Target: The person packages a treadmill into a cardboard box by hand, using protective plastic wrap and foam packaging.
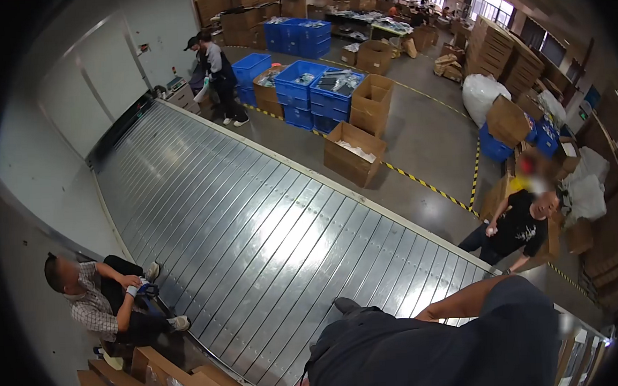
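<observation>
My dark shirt (387, 356) fills the bottom of the view, above a wide metal slatted conveyor (255, 224). A dark shoe tip (346, 305) shows on the slats in front of me. My right forearm (461, 302) bends in from the dark sleeve, and its hand is hidden behind my body. Only a sliver of skin shows at my left side, so my left hand is out of sight. Nothing held can be made out.
A seated person (105, 294) is beside the conveyor at left; another (520, 224) stands at right. A third person (217, 75) is at the far end. Blue crates (296, 89), an open carton (352, 152) and flattened cardboard (158, 382) lie around it. Yellow-black tape (420, 184) marks the floor.
</observation>
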A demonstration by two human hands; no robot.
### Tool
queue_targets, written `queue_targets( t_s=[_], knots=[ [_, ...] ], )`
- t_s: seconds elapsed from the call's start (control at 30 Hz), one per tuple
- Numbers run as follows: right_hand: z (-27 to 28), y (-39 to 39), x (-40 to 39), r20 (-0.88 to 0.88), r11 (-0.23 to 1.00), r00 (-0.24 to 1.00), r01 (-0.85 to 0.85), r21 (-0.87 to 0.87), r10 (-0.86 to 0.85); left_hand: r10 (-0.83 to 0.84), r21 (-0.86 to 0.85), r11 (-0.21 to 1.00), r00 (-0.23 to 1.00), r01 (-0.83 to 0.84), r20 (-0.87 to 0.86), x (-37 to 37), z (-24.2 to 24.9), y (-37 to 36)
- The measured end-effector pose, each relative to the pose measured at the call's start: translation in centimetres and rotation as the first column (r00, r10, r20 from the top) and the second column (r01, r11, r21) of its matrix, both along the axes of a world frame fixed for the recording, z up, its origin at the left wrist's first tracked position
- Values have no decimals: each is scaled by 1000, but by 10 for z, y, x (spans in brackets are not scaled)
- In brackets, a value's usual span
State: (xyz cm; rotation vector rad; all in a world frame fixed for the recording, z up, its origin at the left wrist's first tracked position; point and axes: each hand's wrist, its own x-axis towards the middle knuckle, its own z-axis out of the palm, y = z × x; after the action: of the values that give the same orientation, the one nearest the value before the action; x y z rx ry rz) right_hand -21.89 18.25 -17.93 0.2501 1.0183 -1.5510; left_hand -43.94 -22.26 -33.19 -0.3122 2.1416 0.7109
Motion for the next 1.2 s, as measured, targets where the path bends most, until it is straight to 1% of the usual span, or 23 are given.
queue_targets(
  t_s=[0.2, 0.37, 0.43, 0.47, 0.5, 0.53, 0.57, 0.6, 0.63, 0.67, 0.73, 0.77, 0.8, 0.83, 0.87, 0.93, 0.97, 1.0, 1.03, 1.07, 1.1, 1.17, 1.2],
  knots=[
    [-13, -7, 2, -33, 999, 999, -42, -21, 41, 29, 1, 1000, 1000, -29, -2, -1, -9, 2],
    [-26, 4, -14, -77, 983, 980, -185, -3, 184, 116, 22, 993, 993, -116, -16, 1, -16, -2],
    [-34, 15, -24, -96, 961, 956, -274, 45, 278, 175, 85, 981, 984, -173, -26, 6, -23, -5],
    [-40, 21, -30, -120, 945, 939, -311, 104, 322, 226, 199, 956, 974, -216, -28, 11, -29, -9],
    [-47, 30, -37, -204, 928, 916, -299, 223, 344, 102, 247, 965, 993, -83, -67, 14, -15, -11],
    [-55, 38, -42, -365, 903, 865, -199, 381, 345, -19, 284, 957, 994, 51, -111, 12, 11, -7],
    [-84, 47, -43, -422, 822, 831, -71, 565, 362, -101, 275, 951, 983, 141, -154, 13, 23, -6],
    [-81, 50, -57, -407, 738, 832, -4, 675, 377, -179, 261, 938, 963, 228, -199, 14, 35, -4],
    [-71, 49, -76, -394, 637, 833, 67, 768, 387, -221, 209, 940, 947, 270, -231, 17, 38, -4],
    [-75, 46, -90, -396, 609, 856, 126, 783, 332, -269, 156, 936, 928, 315, -259, 19, 42, -2],
    [-88, 41, -114, -403, 535, 891, 241, 810, 209, -465, 5, 880, 863, 475, -200, 11, 67, 8],
    [-99, 35, -123, -441, 524, 878, 293, 800, 183, -553, -61, 832, 819, 551, -153, 11, 74, 7],
    [-114, 26, -130, -480, 511, 864, 346, 787, 154, -791, -193, 600, 540, 776, -286, 14, 50, -5],
    [-126, 16, -136, -519, 496, 846, 401, 770, 121, -726, -164, 684, 641, 711, -250, 16, 49, -7],
    [-136, 8, -141, -520, 532, 838, 370, 762, 162, -649, -138, 760, 730, 635, -213, 18, 47, -8],
    [-125, -6, -157, -540, 587, 790, 298, 752, 290, -454, -53, 891, 882, 451, -130, 20, 61, -4],
    [-120, -12, -161, -549, 610, 760, 261, 748, 349, -455, -33, 889, 871, 458, -186, 26, 60, -7],
    [-119, -15, -163, -537, 645, 783, 240, 725, 312, -456, -14, 884, 856, 467, -243, 30, 57, -10],
    [-119, -16, -166, -523, 634, 771, 208, 745, 362, -454, 4, 879, 838, 478, -302, 33, 51, -13],
    [-119, -17, -169, -508, 621, 757, 175, 764, 411, -504, -16, 841, 774, 540, -383, 39, 30, -19],
    [-119, -17, -171, -493, 607, 738, 144, 782, 460, -479, -8, 860, 802, 510, -357, 43, 25, -23],
    [-148, -6, -169, -448, 589, 744, 91, 803, 496, -417, 8, 898, 856, 440, -304, 54, 19, -24],
    [-159, 0, -167, -424, 579, 743, 61, 813, 518, -207, 101, 961, 909, 259, -362, 59, 39, -15]
  ],
)
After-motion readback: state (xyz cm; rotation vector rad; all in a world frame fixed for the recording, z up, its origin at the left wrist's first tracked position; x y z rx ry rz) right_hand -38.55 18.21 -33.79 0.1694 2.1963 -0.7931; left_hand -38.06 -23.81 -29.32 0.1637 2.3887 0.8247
